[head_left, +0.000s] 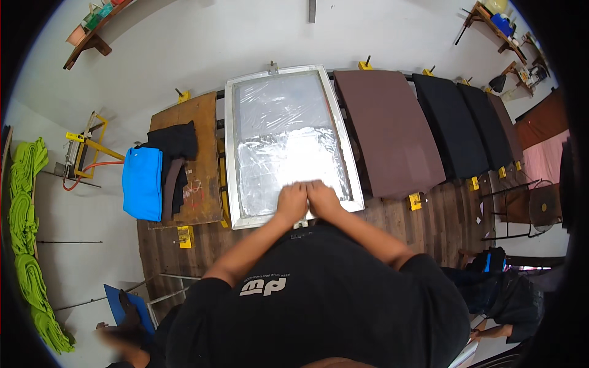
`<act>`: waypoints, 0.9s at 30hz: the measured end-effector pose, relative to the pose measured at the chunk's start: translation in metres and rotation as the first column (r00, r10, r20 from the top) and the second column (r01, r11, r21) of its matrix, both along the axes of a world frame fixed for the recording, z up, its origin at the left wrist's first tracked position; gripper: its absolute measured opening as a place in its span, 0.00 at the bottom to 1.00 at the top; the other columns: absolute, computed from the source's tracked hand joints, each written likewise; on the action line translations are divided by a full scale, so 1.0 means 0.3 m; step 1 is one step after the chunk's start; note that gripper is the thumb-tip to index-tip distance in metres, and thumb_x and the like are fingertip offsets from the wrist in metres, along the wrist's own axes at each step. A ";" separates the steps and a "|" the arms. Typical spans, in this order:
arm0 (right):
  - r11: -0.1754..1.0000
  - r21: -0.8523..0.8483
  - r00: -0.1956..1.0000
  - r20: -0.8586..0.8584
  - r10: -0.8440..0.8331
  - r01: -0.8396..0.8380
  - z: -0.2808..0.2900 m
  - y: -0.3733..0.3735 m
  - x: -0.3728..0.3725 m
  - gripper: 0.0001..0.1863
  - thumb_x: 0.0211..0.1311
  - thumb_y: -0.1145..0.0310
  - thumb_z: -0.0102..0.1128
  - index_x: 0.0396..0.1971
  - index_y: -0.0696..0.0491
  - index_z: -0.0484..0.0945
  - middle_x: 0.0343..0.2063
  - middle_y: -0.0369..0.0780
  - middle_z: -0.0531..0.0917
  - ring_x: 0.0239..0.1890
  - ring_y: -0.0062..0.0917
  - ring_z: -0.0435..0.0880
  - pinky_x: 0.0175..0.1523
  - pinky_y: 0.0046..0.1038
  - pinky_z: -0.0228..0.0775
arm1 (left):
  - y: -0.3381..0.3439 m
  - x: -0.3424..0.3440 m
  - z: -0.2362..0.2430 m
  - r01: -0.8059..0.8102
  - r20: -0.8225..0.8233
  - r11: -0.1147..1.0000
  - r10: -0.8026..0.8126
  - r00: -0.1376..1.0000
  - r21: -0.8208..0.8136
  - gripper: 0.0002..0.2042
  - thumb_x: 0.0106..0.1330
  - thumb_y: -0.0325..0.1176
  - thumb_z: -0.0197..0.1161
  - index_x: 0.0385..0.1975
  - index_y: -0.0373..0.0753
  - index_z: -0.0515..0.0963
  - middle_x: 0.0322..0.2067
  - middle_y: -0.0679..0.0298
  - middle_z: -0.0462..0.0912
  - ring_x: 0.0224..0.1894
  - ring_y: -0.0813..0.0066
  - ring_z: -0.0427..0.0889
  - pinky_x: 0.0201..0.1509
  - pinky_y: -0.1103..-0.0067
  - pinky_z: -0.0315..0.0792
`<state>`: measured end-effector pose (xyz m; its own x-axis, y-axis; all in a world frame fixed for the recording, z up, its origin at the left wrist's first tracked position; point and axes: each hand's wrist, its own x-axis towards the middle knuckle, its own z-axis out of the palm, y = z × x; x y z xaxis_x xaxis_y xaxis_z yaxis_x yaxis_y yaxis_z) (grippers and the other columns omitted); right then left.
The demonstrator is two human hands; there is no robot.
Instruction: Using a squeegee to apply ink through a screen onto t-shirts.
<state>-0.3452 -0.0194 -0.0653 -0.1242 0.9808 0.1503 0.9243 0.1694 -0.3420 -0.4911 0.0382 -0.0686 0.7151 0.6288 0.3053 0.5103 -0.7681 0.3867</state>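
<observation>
My left hand (292,202) and my right hand (323,199) are side by side, closed, over the near end of a screen-printing frame (232,135). Their curled fingers face away from me, and whatever they grip is hidden beneath them. The frame has a pale metal rim and lies lengthwise before me. Its mesh (279,107) looks grey and glossy, with wrinkled clear film and a bright glare just beyond my knuckles.
Left of the frame, a brown board (199,205) carries folded blue cloth (142,184) and black cloth (173,140). To the right stand boards covered in maroon fabric (392,132) and black fabric (451,126). Green cloth bundles (24,227) hang far left. Other people (515,300) are behind me.
</observation>
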 end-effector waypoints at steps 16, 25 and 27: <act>0.989 -0.129 0.997 -0.015 0.075 -0.077 0.070 -0.019 0.036 0.13 0.41 0.70 0.67 0.30 0.57 0.80 0.30 0.48 0.83 0.35 0.44 0.85 0.41 0.43 0.79 | -0.020 0.005 0.076 -0.001 -0.176 0.976 -0.037 0.984 -0.216 0.09 0.48 0.30 0.66 0.27 0.32 0.81 0.29 0.45 0.81 0.33 0.45 0.83 0.42 0.59 0.78; 0.978 -0.187 0.990 0.081 0.112 -0.095 0.177 0.279 0.131 0.10 0.41 0.69 0.66 0.28 0.54 0.86 0.28 0.50 0.86 0.32 0.47 0.87 0.41 0.44 0.81 | 0.249 0.092 0.162 -0.100 -0.255 0.965 0.035 0.966 -0.244 0.08 0.49 0.31 0.65 0.26 0.33 0.85 0.31 0.45 0.86 0.36 0.47 0.87 0.44 0.60 0.82; 0.985 -0.152 0.992 0.081 0.094 -0.081 0.138 0.310 0.130 0.10 0.40 0.68 0.67 0.27 0.54 0.86 0.27 0.50 0.86 0.31 0.46 0.87 0.40 0.43 0.81 | 0.295 0.114 0.152 -0.118 -0.315 0.966 0.040 0.948 -0.230 0.09 0.48 0.32 0.67 0.26 0.33 0.85 0.31 0.47 0.87 0.35 0.49 0.87 0.43 0.61 0.83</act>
<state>-0.3063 0.0736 -0.0240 -0.2164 0.9762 -0.0109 0.9357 0.2042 -0.2878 -0.4570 0.1267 -0.0232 0.6943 0.7141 -0.0892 0.6884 -0.6228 0.3718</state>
